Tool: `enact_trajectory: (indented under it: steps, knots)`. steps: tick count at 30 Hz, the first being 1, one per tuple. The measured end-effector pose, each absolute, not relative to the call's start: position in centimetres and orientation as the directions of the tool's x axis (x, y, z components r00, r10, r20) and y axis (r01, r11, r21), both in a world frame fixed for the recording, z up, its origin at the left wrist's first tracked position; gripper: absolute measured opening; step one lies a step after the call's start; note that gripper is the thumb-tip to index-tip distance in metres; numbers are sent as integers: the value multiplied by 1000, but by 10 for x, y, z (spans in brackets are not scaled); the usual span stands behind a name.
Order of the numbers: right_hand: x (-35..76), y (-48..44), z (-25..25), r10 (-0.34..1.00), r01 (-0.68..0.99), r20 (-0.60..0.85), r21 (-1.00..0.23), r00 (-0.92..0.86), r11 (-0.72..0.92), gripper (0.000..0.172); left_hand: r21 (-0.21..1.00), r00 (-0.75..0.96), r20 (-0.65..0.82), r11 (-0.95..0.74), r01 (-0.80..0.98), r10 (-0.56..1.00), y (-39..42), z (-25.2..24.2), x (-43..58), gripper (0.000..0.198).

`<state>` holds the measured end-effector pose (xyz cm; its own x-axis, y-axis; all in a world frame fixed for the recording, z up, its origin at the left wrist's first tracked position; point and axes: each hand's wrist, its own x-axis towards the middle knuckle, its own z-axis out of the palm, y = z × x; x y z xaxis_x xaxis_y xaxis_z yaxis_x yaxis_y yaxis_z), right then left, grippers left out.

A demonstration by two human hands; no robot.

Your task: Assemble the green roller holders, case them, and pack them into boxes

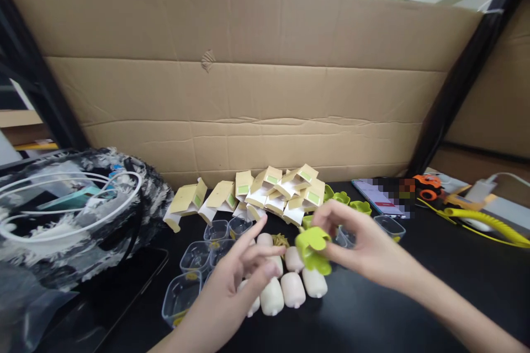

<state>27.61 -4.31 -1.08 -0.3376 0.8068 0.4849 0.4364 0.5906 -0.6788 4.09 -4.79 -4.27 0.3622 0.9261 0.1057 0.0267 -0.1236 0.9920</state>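
My right hand (pixel 358 242) pinches a lime-green flower-shaped piece (pixel 312 248) between thumb and fingers, above the black table. To its left, my left hand (pixel 244 276) has its fingers spread and holds nothing; it hovers over several pale rounded cylinders (pixel 293 289), each with a small nub at the end facing me. Part of this group is hidden behind the left hand. Beyond them lies a small bundle of olive-coloured strands (pixel 280 240). More green flower-shaped pieces (pixel 360 207) sit behind my right hand.
Clear plastic cups (pixel 182 295) stand left, another cup (pixel 390 226) right. Folded tan cartons (pixel 219 196) pile up before a cardboard wall (pixel 248 94). A fluffy bag (pixel 144 193) with white cable is far left. A phone (pixel 376 198), orange toy vehicle (pixel 428 186) and yellow coiled cord (pixel 488 220) lie right.
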Motion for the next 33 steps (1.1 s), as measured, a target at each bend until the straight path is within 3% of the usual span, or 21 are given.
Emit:
enact_trajectory:
  steps: [4,6,10,12,17,20,24,26,29,33]
  knots:
    - [323,-59,-16,807,737,339,-339,-483,584,32,975,266,209,-223,22,941,-45,-38,40,39]
    - [336,-63,-29,803,791,293,-191,-520,582,35,968,273,207,-238,84,940,-43,-37,40,27]
    - [338,-63,-54,775,833,367,-2,-514,553,27,932,281,216,-283,226,935,-44,-35,38,21]
    - [337,-63,-57,768,833,399,-20,-500,553,22,924,252,236,-297,242,939,-44,-34,39,21]
    - [345,-50,-43,797,795,422,-238,-432,558,6,890,303,206,-307,337,931,-46,-33,40,23]
    - [350,-17,-33,810,843,485,-234,-330,484,18,828,344,271,-400,393,899,-47,-36,42,24]
    - [354,30,-34,827,906,514,-201,-226,373,15,642,436,476,-640,422,764,-50,-39,51,29]
    - [354,40,-35,827,911,518,-195,-219,363,17,580,481,509,-698,421,714,-53,-38,57,30]
    - [353,35,-29,801,901,562,-209,-206,379,25,679,472,415,-610,409,778,-56,-35,66,30]
    - [335,11,-13,752,853,627,-263,-205,452,26,924,388,186,-295,244,903,-51,-37,75,46]
